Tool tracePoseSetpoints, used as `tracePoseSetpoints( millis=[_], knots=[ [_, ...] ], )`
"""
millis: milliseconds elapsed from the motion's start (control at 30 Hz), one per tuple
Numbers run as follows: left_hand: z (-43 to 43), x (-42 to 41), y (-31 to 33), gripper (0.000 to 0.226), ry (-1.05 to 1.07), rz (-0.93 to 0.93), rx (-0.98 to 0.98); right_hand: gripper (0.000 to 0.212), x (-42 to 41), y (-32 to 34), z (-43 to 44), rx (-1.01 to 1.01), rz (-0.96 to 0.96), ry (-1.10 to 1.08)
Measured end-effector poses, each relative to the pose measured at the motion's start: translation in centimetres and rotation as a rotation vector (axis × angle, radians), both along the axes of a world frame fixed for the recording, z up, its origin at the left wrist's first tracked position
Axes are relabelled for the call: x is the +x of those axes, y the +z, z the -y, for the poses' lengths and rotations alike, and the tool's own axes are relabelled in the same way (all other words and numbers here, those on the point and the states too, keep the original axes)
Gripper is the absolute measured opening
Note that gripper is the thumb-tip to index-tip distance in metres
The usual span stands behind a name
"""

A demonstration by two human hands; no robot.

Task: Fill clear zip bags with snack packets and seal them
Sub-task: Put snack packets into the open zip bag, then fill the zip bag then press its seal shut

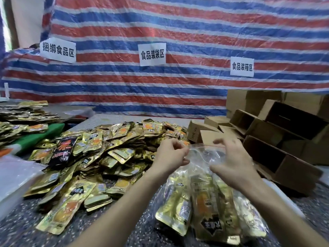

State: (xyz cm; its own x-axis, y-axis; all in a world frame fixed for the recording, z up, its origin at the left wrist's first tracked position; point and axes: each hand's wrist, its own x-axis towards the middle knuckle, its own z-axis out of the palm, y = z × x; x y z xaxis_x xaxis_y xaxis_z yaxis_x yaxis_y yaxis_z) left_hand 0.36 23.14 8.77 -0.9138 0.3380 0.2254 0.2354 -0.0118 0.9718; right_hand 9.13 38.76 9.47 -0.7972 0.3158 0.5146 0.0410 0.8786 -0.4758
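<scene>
Tarp (178,24): red, blue and white stripes. Signs (152,54): white, black characters. Packets (114,150): gold with orange print; one packet (62,150) black with red. Boxes (284,125): brown. Counter (124,227): grey, speckled. Bag (204,157): clear.

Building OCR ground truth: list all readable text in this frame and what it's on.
"捆绑食品区": left white paper sign on the striped tarp.
"食品装袋区": middle white paper sign.
"食品装箱区": right white paper sign.
Gold snack packets, black packet, packets inside the clear zip bag: print too blurred to read.
Cardboard boxes: faint print on one side, unreadable.
</scene>
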Motion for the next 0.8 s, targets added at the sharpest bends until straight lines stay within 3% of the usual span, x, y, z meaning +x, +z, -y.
tracePoseSetpoints(
  millis=[100,167,300,400,600,800],
  knots=[
    [-0.9,-0.6,-0.2,0.017,0.030,0.038,0.066,0.049,-0.3,-1.5,2.9,0.200,-0.243,0.047],
    [-1.2,-0.7,-0.4,0.017,0.041,0.074,0.103,0.046,-1.0,-2.3,3.5,0.205,-0.264,0.045],
    [-0.7,-0.6,-1.0,0.003,0.050,0.110,0.105,0.049,-2.5,-2.1,3.0,0.067,-0.043,0.007],
    [1.4,-0.3,-1.1,0.007,0.054,0.072,0.095,0.052,-2.9,-1.6,3.1,0.052,0.003,-0.011],
    [8.6,1.1,-0.6,0.007,0.133,-0.079,0.032,0.056,-2.6,-0.3,5.6,0.329,0.103,-0.179],
    [17.3,1.9,-1.5,0.004,0.355,-0.219,-0.215,0.028,-4.4,-0.8,9.7,0.255,-0.109,0.208]
  ],
)
